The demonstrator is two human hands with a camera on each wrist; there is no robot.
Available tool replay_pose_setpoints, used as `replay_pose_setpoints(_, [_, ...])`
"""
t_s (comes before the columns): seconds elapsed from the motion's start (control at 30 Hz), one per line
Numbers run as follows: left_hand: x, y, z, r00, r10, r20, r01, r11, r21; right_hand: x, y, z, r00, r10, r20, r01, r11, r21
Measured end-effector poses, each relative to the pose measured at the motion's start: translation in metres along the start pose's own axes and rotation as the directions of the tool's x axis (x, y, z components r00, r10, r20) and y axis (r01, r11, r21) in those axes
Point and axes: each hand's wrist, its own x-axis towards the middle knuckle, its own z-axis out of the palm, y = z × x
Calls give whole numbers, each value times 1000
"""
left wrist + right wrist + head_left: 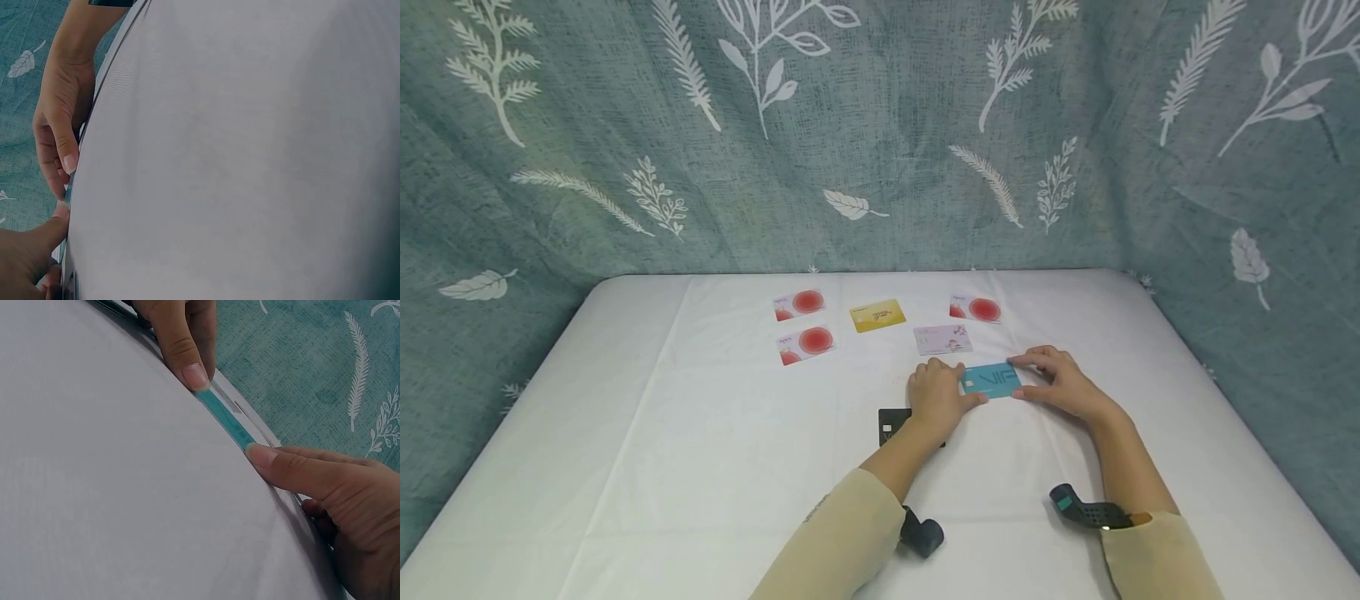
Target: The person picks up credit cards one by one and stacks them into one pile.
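Observation:
A blue card point(992, 381) with large dark letters lies low over the white table between both hands. My left hand point(936, 393) pinches its left end between thumb and fingers. On the opposite end, the thumb and fingertips of my right hand point(1058, 385) grip the corners. From the right wrist view the card is seen almost edge-on as a thin blue strip point(228, 422), with a thumb at each end. A black card point(887, 427) lies partly hidden under the left wrist and forearm.
Behind the hands lie a pale pink card point(943, 339), a gold card point(877, 316) and several white cards with red circles, one at the right point(976, 308). A teal leaf-patterned curtain point(917, 183) hangs beyond the white tablecloth point(700, 467).

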Motion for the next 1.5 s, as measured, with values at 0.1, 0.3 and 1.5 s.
replay_pose_setpoints(0.1, [0,0,1,1000,-9,-4,9,1000,-30,0,0,1,1000,-1,-5,1,1000,2])
replay_pose_setpoints(0.3, [-1,-1,1,999,-29,-19,27,998,-61,0,2,3,1000,6,-23,-5,1000,20])
replay_pose_setpoints(1.5, [1,-17,-12,994,107,-37,-110,989,-96,3,-20,11,997,-2,-80,12,992,128])
